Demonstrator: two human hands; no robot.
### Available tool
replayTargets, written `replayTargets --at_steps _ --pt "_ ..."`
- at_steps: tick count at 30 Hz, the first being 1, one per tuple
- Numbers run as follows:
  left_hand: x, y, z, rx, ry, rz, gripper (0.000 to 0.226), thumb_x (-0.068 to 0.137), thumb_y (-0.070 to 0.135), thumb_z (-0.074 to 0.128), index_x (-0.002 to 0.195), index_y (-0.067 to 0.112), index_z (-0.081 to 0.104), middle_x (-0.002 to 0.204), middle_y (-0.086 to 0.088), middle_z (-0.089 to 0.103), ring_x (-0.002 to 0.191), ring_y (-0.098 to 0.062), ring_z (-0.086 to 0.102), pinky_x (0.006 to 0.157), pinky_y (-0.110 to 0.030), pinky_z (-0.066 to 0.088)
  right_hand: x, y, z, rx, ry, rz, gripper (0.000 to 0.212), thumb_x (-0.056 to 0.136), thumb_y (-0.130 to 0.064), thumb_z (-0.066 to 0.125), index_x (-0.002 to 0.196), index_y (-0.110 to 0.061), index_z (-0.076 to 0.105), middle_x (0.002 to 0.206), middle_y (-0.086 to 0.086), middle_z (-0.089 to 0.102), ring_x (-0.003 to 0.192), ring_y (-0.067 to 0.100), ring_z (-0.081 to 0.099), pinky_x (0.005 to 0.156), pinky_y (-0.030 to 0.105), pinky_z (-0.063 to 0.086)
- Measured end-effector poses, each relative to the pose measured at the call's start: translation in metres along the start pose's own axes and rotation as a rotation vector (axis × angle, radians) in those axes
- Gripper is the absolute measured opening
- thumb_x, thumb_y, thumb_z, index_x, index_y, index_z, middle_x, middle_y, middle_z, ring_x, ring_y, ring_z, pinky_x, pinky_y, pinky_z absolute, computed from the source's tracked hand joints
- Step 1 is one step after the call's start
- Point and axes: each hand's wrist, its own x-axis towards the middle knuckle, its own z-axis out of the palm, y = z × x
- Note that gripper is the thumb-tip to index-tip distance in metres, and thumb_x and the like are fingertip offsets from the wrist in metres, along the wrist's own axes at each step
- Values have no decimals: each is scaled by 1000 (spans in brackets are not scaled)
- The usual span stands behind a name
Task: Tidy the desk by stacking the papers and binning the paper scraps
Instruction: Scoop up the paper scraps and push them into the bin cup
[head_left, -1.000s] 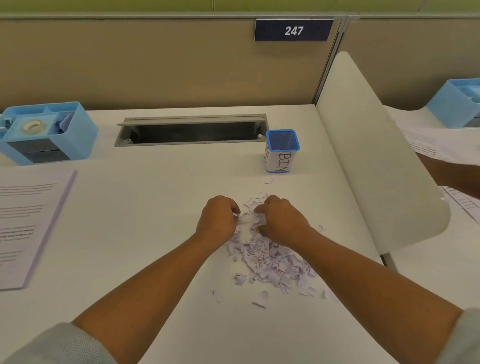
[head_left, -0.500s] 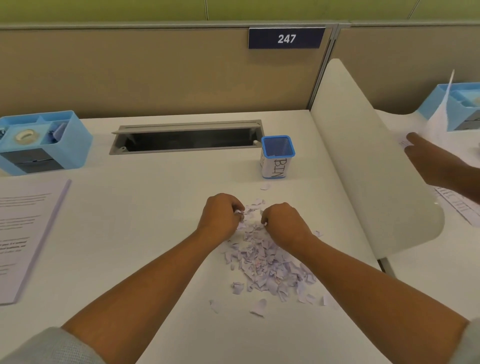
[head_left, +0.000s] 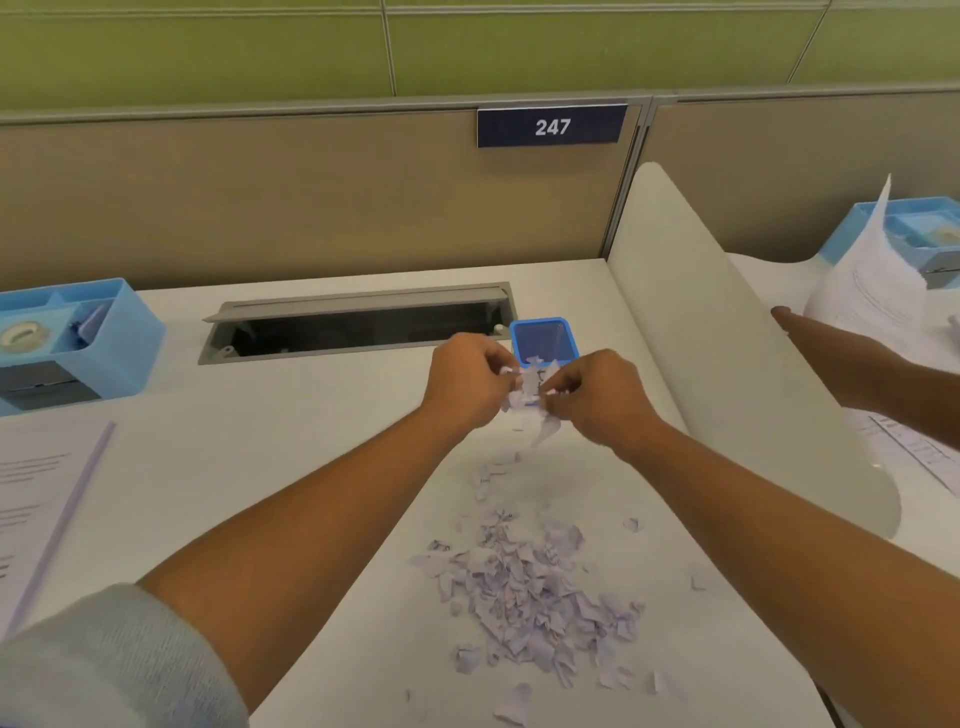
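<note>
White desk (head_left: 311, 441), tan partition behind. Both forearms extended forward, raised off the surface. My left hand (head_left: 470, 384) and right hand (head_left: 597, 397) are curled together, pinching one clump of scraps (head_left: 531, 395) between them. Blue bin (head_left: 543, 340) sits just beyond my knuckles. Remaining scrap pile (head_left: 524, 592) lies below my right forearm. Papers (head_left: 36, 499) far left of my left arm.

Just beyond the grip: lower part of bin (head_left: 544, 336) masked by left grip (head_left: 467, 387), right grip (head_left: 605, 397) and the pinched scraps (head_left: 530, 385); label unreadable. Fingertips curled under, mostly unseen. Far left of the grip: papers (head_left: 36, 493) and blue organizer (head_left: 111, 338) cut by frame edge. Nearer than the grip: print on scrap pile (head_left: 524, 587) too small to read.
</note>
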Motion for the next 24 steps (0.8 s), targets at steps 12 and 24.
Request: replayTargets --at_steps 12,24 --pt "74 33 25 -73 57 -95 12 84 16 78 94 9 75 98 -12 73 87 -25 70 71 -30 57 81 -2 -10 -11 286 -10 9 88 -14 70 91 -9 77 79 2 66 57 8 52 51 11 33" --pt "88 35 46 324 -123 -16 17 91 7 67 106 4 72 93 -11 67 77 -22 60 73 -27 51 104 -5 11 -445 45 -25 17 87 -19 70 98 -6 72 75 7 58 63 19 51 62 26 42"
